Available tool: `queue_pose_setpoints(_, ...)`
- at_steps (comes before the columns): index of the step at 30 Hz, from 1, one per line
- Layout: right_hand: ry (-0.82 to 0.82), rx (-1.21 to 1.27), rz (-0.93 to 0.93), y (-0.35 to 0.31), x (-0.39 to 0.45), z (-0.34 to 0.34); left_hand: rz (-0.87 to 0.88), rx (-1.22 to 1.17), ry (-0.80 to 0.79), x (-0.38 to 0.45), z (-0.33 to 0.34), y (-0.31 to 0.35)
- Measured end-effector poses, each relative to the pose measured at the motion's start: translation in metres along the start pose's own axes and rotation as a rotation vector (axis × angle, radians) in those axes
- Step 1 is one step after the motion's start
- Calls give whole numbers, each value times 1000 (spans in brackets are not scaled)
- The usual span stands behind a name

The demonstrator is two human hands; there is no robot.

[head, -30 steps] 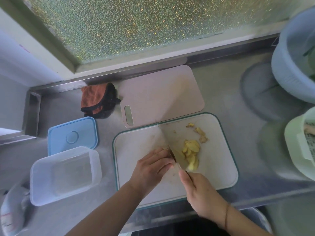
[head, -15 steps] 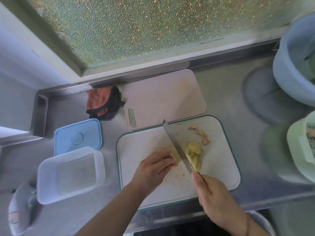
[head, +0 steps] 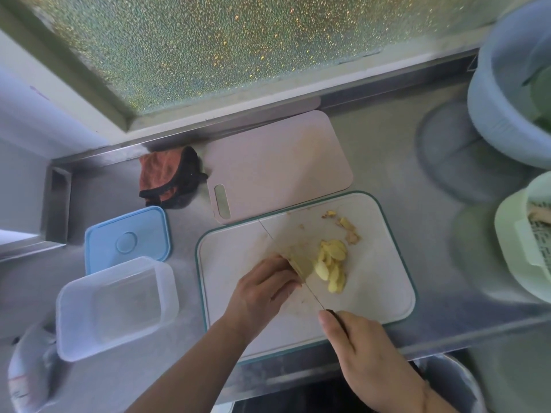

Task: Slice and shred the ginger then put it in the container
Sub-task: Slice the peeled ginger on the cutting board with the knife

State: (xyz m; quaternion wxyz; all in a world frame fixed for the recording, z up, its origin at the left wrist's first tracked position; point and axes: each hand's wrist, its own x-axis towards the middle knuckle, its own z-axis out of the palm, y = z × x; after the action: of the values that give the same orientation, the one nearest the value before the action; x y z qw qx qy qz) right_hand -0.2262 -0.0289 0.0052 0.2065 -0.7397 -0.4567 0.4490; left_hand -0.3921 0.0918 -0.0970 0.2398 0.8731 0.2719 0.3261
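Lying across the whole scene, a shiny metal counter (head: 387, 150). Sitting near the middle of it, a white cutting board (head: 384, 281) with a green edge, and touching its far side, a pinkish board (head: 277, 162). Waiting on the left, well apart from the ginger, an empty clear container (head: 116, 305), with its blue lid (head: 128, 236) just behind it.

Pressing down on the white board, left hand (head: 262, 290), fingers curled tight over a piece of ginger, mostly hidden. Gripping the dark handle at the near edge, right hand (head: 366, 356), fingers wrapped around it. Now standing on edge and looking like a thin line, the knife (head: 298, 269), showing less flat side than half a second ago. Resting just right of the blade, yellow ginger slices (head: 332, 266), bunched closer than before. Lying farther back, little brown scraps (head: 347, 229).
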Motion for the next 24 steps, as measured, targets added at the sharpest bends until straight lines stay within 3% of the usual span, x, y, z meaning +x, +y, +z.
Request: queue_pose_setpoints(24, -68, -17, 44, -9, 6, -2, -1, 18, -17, -5, 5, -4)
